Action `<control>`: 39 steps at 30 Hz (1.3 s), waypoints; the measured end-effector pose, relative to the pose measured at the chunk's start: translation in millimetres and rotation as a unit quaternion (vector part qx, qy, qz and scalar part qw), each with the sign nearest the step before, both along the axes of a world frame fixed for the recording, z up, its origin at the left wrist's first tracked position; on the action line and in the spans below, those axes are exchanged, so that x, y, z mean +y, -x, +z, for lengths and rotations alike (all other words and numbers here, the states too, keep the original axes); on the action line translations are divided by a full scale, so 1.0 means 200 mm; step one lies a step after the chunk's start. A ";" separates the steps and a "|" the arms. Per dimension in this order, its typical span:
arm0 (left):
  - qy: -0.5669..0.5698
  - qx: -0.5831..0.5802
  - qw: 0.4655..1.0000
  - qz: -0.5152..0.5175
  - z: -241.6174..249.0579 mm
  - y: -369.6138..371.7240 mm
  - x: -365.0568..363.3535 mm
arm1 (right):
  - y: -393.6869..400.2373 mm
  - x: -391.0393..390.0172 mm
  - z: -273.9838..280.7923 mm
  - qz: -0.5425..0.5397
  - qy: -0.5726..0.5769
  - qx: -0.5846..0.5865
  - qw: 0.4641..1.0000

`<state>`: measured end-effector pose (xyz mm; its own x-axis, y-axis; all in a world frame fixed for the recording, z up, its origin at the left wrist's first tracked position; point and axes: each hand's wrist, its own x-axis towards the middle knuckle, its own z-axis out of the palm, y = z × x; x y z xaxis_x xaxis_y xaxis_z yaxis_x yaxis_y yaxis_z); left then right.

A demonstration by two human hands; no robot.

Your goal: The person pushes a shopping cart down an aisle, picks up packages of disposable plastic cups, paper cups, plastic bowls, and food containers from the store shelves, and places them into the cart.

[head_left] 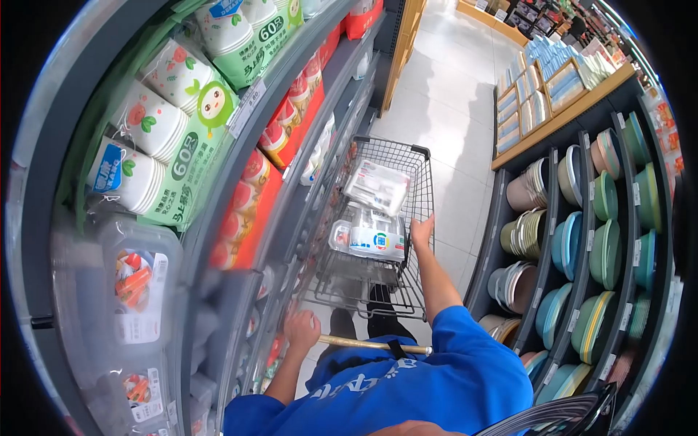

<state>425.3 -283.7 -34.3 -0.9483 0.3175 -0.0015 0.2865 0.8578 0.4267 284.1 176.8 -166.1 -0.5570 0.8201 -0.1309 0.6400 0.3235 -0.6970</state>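
The right hand (420, 232) has its fingers around the side of the cart (420, 151) on the floor (443, 109) — guiding it seems the step, and the next move calls for a steady hold — while the left hand (302, 330) is beside a rod (367, 344), whether grasping I cannot tell.

The cart (420, 152) crowds left shelves (229, 287); floor (459, 218) opens right.

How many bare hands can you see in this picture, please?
2: the right hand at the right side of the shopping cart, the left hand near the left end of the gold bar. No others show.
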 end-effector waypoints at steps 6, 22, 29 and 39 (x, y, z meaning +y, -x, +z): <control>0.018 -0.086 0.996 0.025 0.00 0.03 0.05 | -0.50 -0.07 0.08 0.131 -0.032 -0.034 0.990; 0.033 -0.339 0.914 -0.219 -0.47 0.27 0.15 | -1.55 -0.62 0.69 0.118 -0.258 -0.079 0.956; -0.029 -0.326 0.931 -0.160 -0.42 0.16 0.06 | -1.79 -0.87 0.65 0.157 -0.279 -0.101 0.942; -0.305 -0.475 0.822 0.075 -0.49 -0.24 -0.22 | -2.18 -0.98 0.63 0.185 -0.293 -0.060 0.936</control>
